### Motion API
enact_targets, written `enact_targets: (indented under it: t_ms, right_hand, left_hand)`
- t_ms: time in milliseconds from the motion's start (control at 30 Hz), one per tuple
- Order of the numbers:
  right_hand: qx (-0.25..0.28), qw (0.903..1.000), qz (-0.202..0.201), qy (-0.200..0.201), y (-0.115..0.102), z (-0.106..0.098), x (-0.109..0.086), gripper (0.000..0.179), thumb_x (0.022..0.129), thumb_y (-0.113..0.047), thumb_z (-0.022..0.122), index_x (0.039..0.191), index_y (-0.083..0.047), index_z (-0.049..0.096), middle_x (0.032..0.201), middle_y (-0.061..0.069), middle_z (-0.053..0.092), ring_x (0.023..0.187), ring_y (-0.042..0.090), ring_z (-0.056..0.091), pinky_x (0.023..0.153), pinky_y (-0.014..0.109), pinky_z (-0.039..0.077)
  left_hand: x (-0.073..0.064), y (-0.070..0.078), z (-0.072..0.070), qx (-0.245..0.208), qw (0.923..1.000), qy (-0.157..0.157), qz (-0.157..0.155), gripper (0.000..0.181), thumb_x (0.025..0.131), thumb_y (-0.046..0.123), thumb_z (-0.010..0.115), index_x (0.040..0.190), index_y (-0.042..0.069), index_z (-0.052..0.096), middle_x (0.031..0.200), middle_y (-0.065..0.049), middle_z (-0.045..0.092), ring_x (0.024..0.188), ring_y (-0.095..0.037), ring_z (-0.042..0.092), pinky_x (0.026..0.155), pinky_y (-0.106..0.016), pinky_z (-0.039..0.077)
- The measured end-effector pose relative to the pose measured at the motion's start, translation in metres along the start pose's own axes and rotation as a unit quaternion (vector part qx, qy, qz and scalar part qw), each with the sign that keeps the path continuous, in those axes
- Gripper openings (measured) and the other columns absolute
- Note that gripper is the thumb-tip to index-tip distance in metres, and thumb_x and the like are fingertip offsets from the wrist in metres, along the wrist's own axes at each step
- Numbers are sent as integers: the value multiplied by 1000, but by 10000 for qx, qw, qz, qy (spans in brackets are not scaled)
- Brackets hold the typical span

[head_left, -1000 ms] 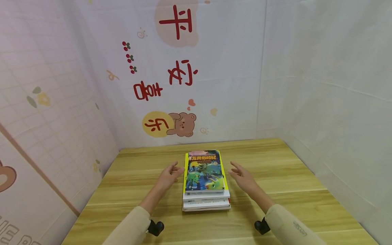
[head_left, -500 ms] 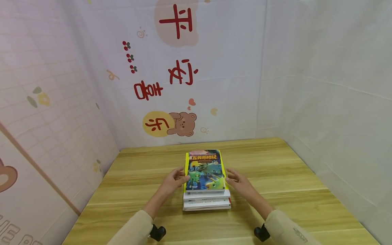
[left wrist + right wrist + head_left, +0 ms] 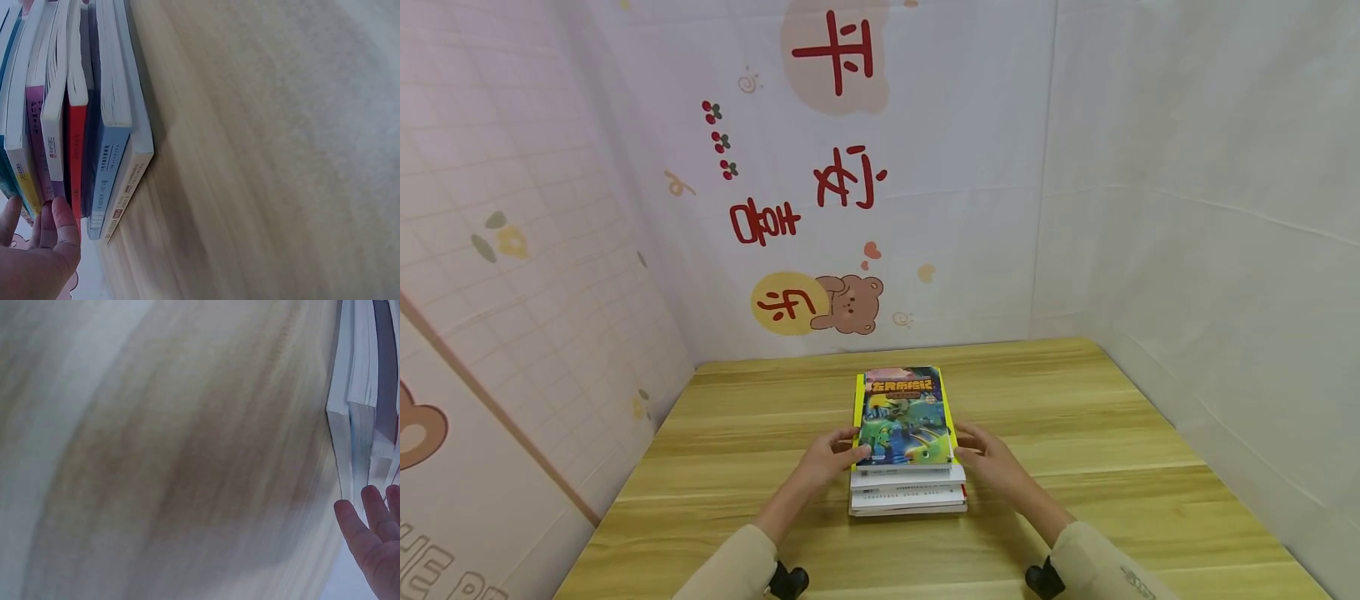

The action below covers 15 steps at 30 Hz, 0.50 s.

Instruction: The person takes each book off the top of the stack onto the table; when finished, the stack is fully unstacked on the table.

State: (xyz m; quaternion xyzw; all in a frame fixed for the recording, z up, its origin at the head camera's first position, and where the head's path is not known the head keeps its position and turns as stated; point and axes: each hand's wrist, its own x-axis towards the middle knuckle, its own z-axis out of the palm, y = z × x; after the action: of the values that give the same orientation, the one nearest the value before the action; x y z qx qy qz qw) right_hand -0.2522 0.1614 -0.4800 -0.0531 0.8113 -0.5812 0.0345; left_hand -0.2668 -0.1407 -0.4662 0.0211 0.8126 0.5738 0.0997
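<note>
A stack of several books lies on the wooden table in the head view. On top is a comic-style book with a dinosaur cover, over a yellow-edged one. My left hand is at the stack's left side, thumb by the top book's edge. In the left wrist view its fingertips reach the coloured spines around the middle of the pile. Across from it, my right hand is at the right side. Its extended fingers are close against the page edges; exact contact is unclear.
The wooden table extends around the stack on all sides. Behind it hangs a white printed cloth wall with a bear and red characters. More pale cloth borders the right side.
Both hands have moved inward from beside the stack to its left and right sides, and slightly nearer the front. The books look unmoved.
</note>
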Motion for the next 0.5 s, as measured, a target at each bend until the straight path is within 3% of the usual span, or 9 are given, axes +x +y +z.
enact_targets:
  t_ms: [233,500]
  right_hand:
    - [18,10000,28,30,2,0,-2,48,99,-14,62,145,-5,49,129,22,60,118,38,58,87,48,52]
    - [201,9995,158,-201,4,1,-3,52,99,-14,61,148,-7,45,134,27,55,108,31,62,75,44,54]
  left_hand:
    - [-6,-2,2,0,9999,-95,37,75,85,42,78,142,0,52,135,-20,55,122,-36,52,102,-54,43]
    - [-8,-5,3,-159,9997,-114,125,73,85,39,79,141,-1,53,140,-20,52,127,-39,48,103,-54,42]
